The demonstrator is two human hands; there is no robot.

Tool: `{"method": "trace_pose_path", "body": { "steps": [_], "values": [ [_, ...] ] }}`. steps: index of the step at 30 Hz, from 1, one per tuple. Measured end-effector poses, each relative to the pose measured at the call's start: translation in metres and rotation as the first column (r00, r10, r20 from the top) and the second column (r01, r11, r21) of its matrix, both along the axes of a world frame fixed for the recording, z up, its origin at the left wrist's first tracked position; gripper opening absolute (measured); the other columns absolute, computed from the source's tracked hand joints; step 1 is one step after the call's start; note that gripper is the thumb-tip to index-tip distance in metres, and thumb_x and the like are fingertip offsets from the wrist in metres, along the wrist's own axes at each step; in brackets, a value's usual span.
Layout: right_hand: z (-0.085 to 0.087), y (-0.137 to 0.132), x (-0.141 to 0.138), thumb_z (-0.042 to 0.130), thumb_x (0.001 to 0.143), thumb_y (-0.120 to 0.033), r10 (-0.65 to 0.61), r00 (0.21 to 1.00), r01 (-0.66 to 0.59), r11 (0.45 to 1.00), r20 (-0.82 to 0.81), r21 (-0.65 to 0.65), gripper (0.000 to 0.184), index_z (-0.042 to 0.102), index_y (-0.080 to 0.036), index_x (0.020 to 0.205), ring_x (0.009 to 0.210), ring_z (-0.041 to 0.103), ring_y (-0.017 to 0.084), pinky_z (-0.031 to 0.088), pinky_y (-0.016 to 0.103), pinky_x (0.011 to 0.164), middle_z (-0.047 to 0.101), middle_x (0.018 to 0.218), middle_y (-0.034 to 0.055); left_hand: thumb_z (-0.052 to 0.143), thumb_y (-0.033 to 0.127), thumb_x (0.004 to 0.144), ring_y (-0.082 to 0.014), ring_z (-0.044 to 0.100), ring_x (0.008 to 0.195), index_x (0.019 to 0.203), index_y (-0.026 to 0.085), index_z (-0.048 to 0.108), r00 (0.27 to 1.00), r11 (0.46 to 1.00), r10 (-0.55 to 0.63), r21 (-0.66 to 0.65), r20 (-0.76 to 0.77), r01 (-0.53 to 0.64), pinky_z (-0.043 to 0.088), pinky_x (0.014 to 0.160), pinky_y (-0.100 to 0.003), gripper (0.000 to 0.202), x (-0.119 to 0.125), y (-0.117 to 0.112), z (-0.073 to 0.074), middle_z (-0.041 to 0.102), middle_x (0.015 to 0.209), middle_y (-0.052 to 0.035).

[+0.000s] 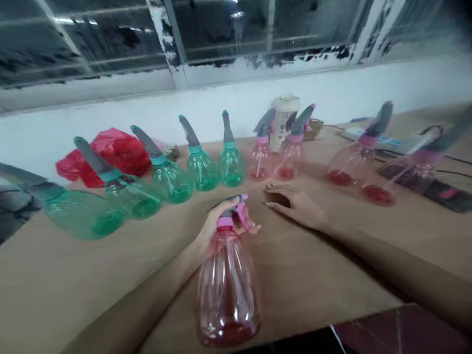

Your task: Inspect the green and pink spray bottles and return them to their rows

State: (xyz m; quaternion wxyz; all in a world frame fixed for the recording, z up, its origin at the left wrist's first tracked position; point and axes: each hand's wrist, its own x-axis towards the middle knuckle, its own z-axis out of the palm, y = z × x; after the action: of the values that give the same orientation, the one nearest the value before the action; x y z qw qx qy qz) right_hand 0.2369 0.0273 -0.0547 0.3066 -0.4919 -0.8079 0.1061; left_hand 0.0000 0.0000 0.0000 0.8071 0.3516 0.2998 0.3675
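My left hand (pixel 216 228) is closed round the neck and grey-and-pink trigger head of a clear pink spray bottle (pixel 229 287), held tilted near the table's front edge with its base towards me. My right hand (pixel 300 206) rests on the table to the right, holding nothing, with a gap between thumb and fingers. Just beyond it stand two pink spray bottles, one a pink spray bottle (pixel 259 160) and beside it another pink spray bottle (pixel 289 160). Left of these, a green spray bottle (pixel 232 164) is the nearest of several green ones.
Further right are a pink spray bottle (pixel 350 157) and another pink spray bottle (pixel 409 172) by a dark phone-like object (pixel 450 195). A paper cup (pixel 283 120) stands behind, a red plastic bag (pixel 118 152) lies at back left, and a white wall (pixel 228 86) with windows bounds the wooden table (pixel 295 275).
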Motion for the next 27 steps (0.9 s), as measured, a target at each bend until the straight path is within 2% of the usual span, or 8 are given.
{"method": "trace_pose_path", "body": {
  "steps": [4, 9, 14, 22, 24, 27],
  "values": [
    [-0.001, 0.001, 0.000, 0.054, 0.086, -0.047, 0.009, 1.000, -0.009, 1.000, -0.004, -0.008, 0.047, 0.057, -0.016, 0.122, 0.124, 0.049, 0.022, 0.035, 0.040, 0.108, 0.058, 0.129, 0.0096, 0.046, 0.033, 0.092, -0.0136, 0.058, 0.051, 0.064, 0.012, 0.061, 0.999, 0.999, -0.022, 0.029, 0.026, 0.022, 0.047, 0.090, -0.045, 0.038, 0.002, 0.004, -0.006, 0.059, 0.057, -0.0021],
    [-0.001, 0.002, 0.002, 0.053, 0.086, -0.046, 0.027, 0.999, -0.027, 1.000, -0.018, -0.004, 0.045, 0.057, -0.018, 0.121, 0.123, 0.050, 0.022, 0.037, 0.041, 0.107, 0.058, 0.129, 0.0085, 0.036, 0.047, 0.093, -0.0267, 0.067, 0.081, 0.084, 0.005, 0.067, 0.994, 0.992, -0.042, -0.116, 0.105, 0.054, 0.046, 0.091, -0.047, 0.053, -0.001, 0.013, -0.009, 0.069, 0.079, -0.0152],
    [0.000, 0.002, 0.002, 0.053, 0.086, -0.046, 0.028, 0.999, -0.028, 1.000, -0.016, -0.007, 0.044, 0.057, -0.018, 0.121, 0.123, 0.050, 0.021, 0.037, 0.040, 0.106, 0.058, 0.129, 0.0080, 0.036, 0.051, 0.091, -0.0311, 0.068, 0.088, 0.091, 0.002, 0.066, 0.993, 0.987, -0.051, -0.146, 0.109, 0.067, 0.045, 0.091, -0.047, 0.058, -0.003, 0.016, -0.010, 0.070, 0.085, -0.0211],
    [0.001, 0.002, 0.002, 0.053, 0.087, -0.045, 0.032, 0.999, -0.032, 0.999, -0.008, -0.010, 0.044, 0.058, -0.018, 0.120, 0.123, 0.049, 0.021, 0.036, 0.040, 0.107, 0.058, 0.129, 0.0086, 0.036, 0.050, 0.091, -0.0295, 0.068, 0.086, 0.091, 0.003, 0.065, 0.995, 0.987, -0.036, -0.151, 0.094, 0.050, 0.046, 0.090, -0.045, 0.055, -0.002, 0.014, -0.009, 0.070, 0.086, -0.0200],
    [0.001, 0.002, 0.002, 0.053, 0.086, -0.045, 0.030, 1.000, -0.030, 0.999, -0.008, -0.020, 0.044, 0.059, -0.018, 0.120, 0.124, 0.049, 0.021, 0.036, 0.039, 0.107, 0.058, 0.129, 0.0085, 0.039, 0.048, 0.090, -0.0271, 0.068, 0.082, 0.087, 0.005, 0.066, 0.994, 0.988, -0.038, -0.142, 0.102, 0.052, 0.047, 0.088, -0.044, 0.051, -0.002, 0.013, -0.009, 0.069, 0.082, -0.0173],
    [0.002, 0.001, 0.002, 0.053, 0.086, -0.045, 0.025, 1.000, -0.026, 0.999, -0.012, -0.029, 0.042, 0.059, -0.020, 0.119, 0.123, 0.049, 0.021, 0.036, 0.040, 0.107, 0.058, 0.129, 0.0071, 0.047, 0.038, 0.088, -0.0199, 0.066, 0.068, 0.077, 0.009, 0.065, 0.997, 0.998, 0.009, -0.063, 0.081, -0.004, 0.050, 0.081, -0.038, 0.035, -0.002, 0.011, -0.009, 0.066, 0.069, -0.0089]
  ]
}}
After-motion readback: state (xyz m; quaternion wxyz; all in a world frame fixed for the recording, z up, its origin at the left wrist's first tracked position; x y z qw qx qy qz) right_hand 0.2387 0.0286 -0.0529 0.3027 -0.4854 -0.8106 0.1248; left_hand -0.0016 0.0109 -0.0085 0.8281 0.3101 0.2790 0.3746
